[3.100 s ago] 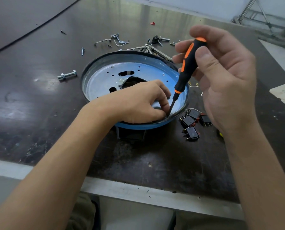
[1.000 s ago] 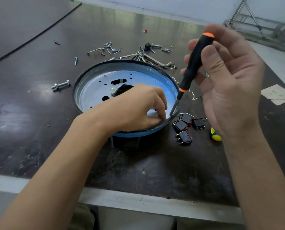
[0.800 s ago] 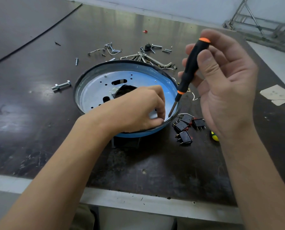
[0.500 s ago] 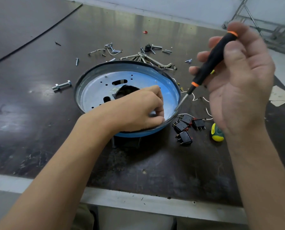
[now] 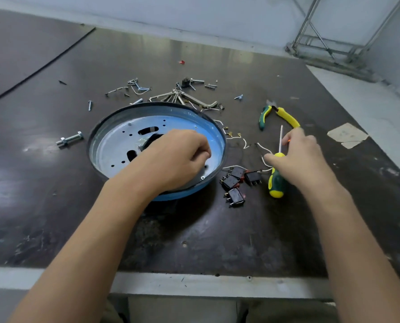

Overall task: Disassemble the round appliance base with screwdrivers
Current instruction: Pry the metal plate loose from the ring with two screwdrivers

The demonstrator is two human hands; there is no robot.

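Fingers of your left hand (image 5: 175,157) pinch something small inside the round base (image 5: 115,148), while your right hand (image 5: 296,157) closes on the green-yellow screwdriver (image 5: 277,180) at its right.

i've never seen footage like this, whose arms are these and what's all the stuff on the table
There is no machine here: the arms belong to a person, filmed by one wide-angle camera worn on their head, looking forward and down at a dark worn tabletop.

In the middle lies the round blue-rimmed metal appliance base, a shallow dish with holes and slots. The left hand rests inside it near the front rim, fingers curled; whether it pinches anything is hidden.

The right hand is down on the table to the right, over a thin screwdriver whose metal shaft sticks out past it. Beside it lies a green-and-yellow-handled screwdriver, and further back green-and-yellow pliers.

Also scattered about: four small black switches, white wires, a silver bolt, hex keys and loose screws.
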